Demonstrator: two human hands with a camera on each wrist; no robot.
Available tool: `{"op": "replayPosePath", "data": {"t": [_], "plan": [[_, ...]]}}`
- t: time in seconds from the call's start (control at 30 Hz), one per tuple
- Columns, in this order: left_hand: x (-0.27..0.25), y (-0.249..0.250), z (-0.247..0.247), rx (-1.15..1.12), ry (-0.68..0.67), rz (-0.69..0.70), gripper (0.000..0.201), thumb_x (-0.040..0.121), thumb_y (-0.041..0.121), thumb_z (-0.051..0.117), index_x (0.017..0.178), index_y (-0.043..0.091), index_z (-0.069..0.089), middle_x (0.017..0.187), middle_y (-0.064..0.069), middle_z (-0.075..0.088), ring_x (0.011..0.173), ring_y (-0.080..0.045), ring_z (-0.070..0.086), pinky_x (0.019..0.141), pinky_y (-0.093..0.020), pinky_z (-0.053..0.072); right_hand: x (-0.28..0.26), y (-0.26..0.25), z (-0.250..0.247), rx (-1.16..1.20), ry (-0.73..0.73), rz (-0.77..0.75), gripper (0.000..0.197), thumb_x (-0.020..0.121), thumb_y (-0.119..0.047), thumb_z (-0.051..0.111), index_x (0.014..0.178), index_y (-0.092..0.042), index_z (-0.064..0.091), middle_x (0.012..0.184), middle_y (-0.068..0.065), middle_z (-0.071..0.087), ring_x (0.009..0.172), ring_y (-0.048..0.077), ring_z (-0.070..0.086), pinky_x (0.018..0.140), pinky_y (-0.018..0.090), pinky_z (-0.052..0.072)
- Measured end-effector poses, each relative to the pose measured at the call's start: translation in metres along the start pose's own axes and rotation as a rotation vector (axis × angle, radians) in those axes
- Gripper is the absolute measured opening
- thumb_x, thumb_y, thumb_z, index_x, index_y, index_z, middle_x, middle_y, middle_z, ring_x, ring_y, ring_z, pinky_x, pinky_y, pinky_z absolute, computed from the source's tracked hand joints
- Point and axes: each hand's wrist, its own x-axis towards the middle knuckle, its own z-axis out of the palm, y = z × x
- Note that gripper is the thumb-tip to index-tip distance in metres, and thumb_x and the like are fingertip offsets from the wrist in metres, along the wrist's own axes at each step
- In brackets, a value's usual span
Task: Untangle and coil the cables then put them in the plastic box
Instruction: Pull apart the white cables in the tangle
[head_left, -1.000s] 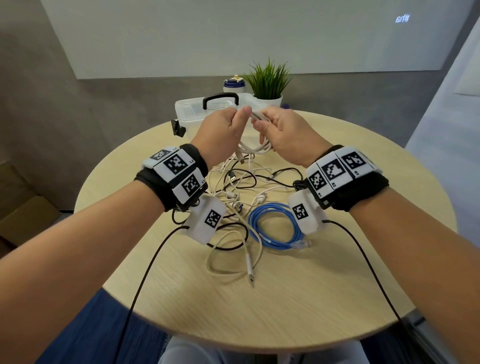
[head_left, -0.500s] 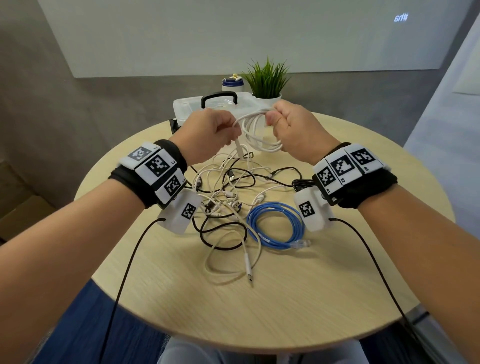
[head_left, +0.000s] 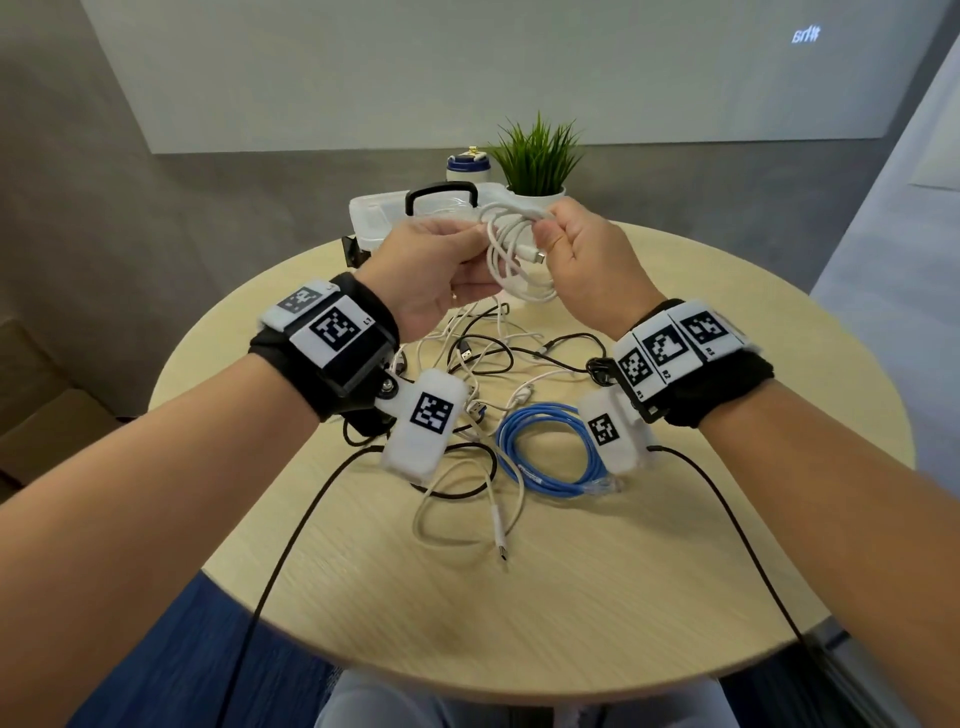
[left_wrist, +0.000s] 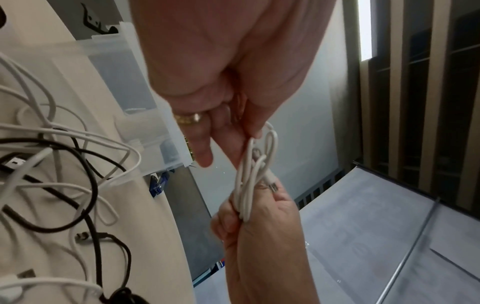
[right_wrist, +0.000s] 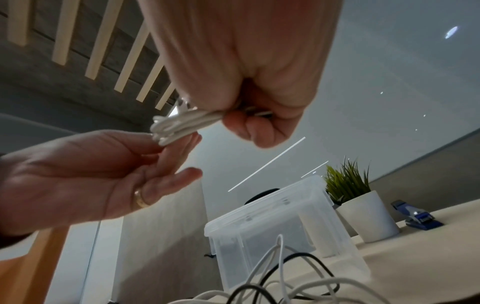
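A coiled white cable (head_left: 511, 260) hangs between both hands above the far side of the round table (head_left: 597, 597). My left hand (head_left: 475, 244) pinches the coil's left side between thumb and fingers, palm turned up. The right hand (head_left: 545, 239) is curled round the coil's right side, where a metal plug end sticks out. The left wrist view shows the coil (left_wrist: 253, 174) stretched from the left hand (left_wrist: 244, 133) to the right hand (left_wrist: 241, 209). In the right wrist view the right hand (right_wrist: 233, 119) grips the bundle (right_wrist: 179, 127). The clear plastic box (head_left: 379, 218) stands just behind the hands.
A tangle of white and black cables (head_left: 493, 364) lies on the table under the hands. A coiled blue cable (head_left: 545, 447) sits near the right wrist. A potted plant (head_left: 535, 156) and a bottle (head_left: 467, 166) stand behind the box. A blue clip (right_wrist: 415, 218) lies beside the plant.
The hands drew apart from the close winding position. The left hand turned palm-up and now pinches the coil's side. The plug end has come up to the right hand's fingers.
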Motion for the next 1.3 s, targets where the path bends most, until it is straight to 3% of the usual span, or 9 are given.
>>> {"op": "replayPosePath", "data": {"t": [0.13, 0.3, 0.5, 0.77, 0.9, 1.03, 1.13, 1.2, 1.3], "plan": [[-0.006, 0.002, 0.008, 0.004, -0.092, -0.003, 0.021, 0.096, 0.026, 0.052, 0.095, 0.011, 0.066, 0.086, -0.005, 0.068, 0.075, -0.014, 0.063, 0.072, -0.025, 0.05, 0.003, 0.003, -0.002, -0.085, 0.113, 0.01, 0.029, 0.103, -0.025, 0.036, 0.105, -0.002, 0.053, 0.087, 0.016, 0.061, 0.075, 0.027, 0.056, 0.065, 0.038, 0.043], [-0.003, -0.003, 0.018, 0.012, 0.046, 0.057, 0.004, 0.091, 0.003, 0.058, 0.092, 0.002, 0.061, 0.072, -0.008, 0.064, 0.064, -0.014, 0.057, 0.066, -0.023, 0.05, 0.003, -0.001, 0.002, -0.082, 0.153, -0.008, 0.029, 0.102, -0.024, 0.038, 0.103, 0.0, 0.054, 0.084, 0.016, 0.061, 0.076, 0.03, 0.056, 0.067, 0.043, 0.044], [0.0, -0.005, 0.018, 0.051, 0.127, 0.069, 0.007, 0.097, 0.005, 0.048, 0.091, 0.008, 0.051, 0.072, -0.007, 0.058, 0.06, -0.013, 0.058, 0.067, -0.026, 0.05, 0.001, -0.003, -0.001, 0.095, 0.022, 0.08, 0.023, 0.102, -0.021, 0.039, 0.1, -0.006, 0.056, 0.072, 0.0, 0.059, 0.066, 0.011, 0.054, 0.067, 0.026, 0.046], [0.007, -0.008, 0.021, 0.219, 0.162, 0.071, 0.026, 0.099, 0.011, 0.043, 0.078, 0.013, 0.059, 0.066, -0.001, 0.049, 0.062, -0.014, 0.048, 0.067, -0.028, 0.04, 0.003, -0.015, 0.002, 0.311, -0.045, 0.112, 0.02, 0.103, -0.027, 0.035, 0.111, -0.017, 0.05, 0.076, 0.002, 0.048, 0.07, 0.016, 0.049, 0.07, 0.039, 0.049], [0.001, -0.006, 0.028, 0.194, 0.075, 0.059, 0.029, 0.099, 0.012, 0.037, 0.074, 0.012, 0.05, 0.067, -0.001, 0.043, 0.058, -0.012, 0.041, 0.064, -0.025, 0.035, 0.007, -0.015, 0.003, 0.276, 0.032, 0.147, 0.036, 0.095, -0.051, 0.047, 0.087, -0.017, 0.051, 0.072, 0.001, 0.048, 0.066, 0.015, 0.045, 0.07, 0.045, 0.051], [-0.004, -0.004, 0.028, 0.258, -0.069, 0.086, 0.029, 0.102, 0.018, 0.039, 0.075, 0.013, 0.049, 0.07, 0.0, 0.045, 0.061, -0.009, 0.04, 0.063, -0.021, 0.037, 0.007, -0.014, 0.002, 0.274, 0.077, 0.171, 0.048, 0.094, -0.051, 0.047, 0.089, -0.005, 0.061, 0.081, 0.015, 0.063, 0.073, 0.026, 0.058, 0.072, 0.053, 0.054], [-0.005, -0.005, 0.026, 0.301, -0.147, 0.064, 0.024, 0.1, 0.013, 0.043, 0.078, 0.012, 0.053, 0.074, -0.002, 0.05, 0.065, -0.01, 0.044, 0.068, -0.021, 0.04, 0.008, -0.014, -0.002, 0.253, 0.078, 0.146, 0.042, 0.099, -0.039, 0.043, 0.085, -0.004, 0.062, 0.073, 0.014, 0.062, 0.064, 0.02, 0.059, 0.064, 0.044, 0.055], [-0.006, -0.005, 0.024, 0.336, -0.174, 0.026, 0.022, 0.098, 0.009, 0.045, 0.078, 0.011, 0.054, 0.076, -0.004, 0.053, 0.067, -0.011, 0.046, 0.068, -0.02, 0.04, 0.008, -0.013, -0.003, 0.254, 0.088, 0.148, 0.037, 0.099, -0.029, 0.043, 0.072, -0.007, 0.055, 0.059, 0.006, 0.048, 0.048, 0.005, 0.045, 0.047, 0.025, 0.044], [-0.007, -0.003, 0.017, 0.353, -0.238, -0.073, 0.017, 0.095, 0.013, 0.05, 0.079, 0.013, 0.056, 0.079, -0.003, 0.056, 0.074, -0.011, 0.049, 0.075, -0.026, 0.037, 0.006, -0.012, -0.002, 0.272, 0.079, 0.162, 0.034, 0.097, -0.019, 0.044, 0.063, -0.015, 0.045, 0.052, -0.002, 0.035, 0.043, 0.006, 0.033, 0.04, 0.019, 0.032]]}}
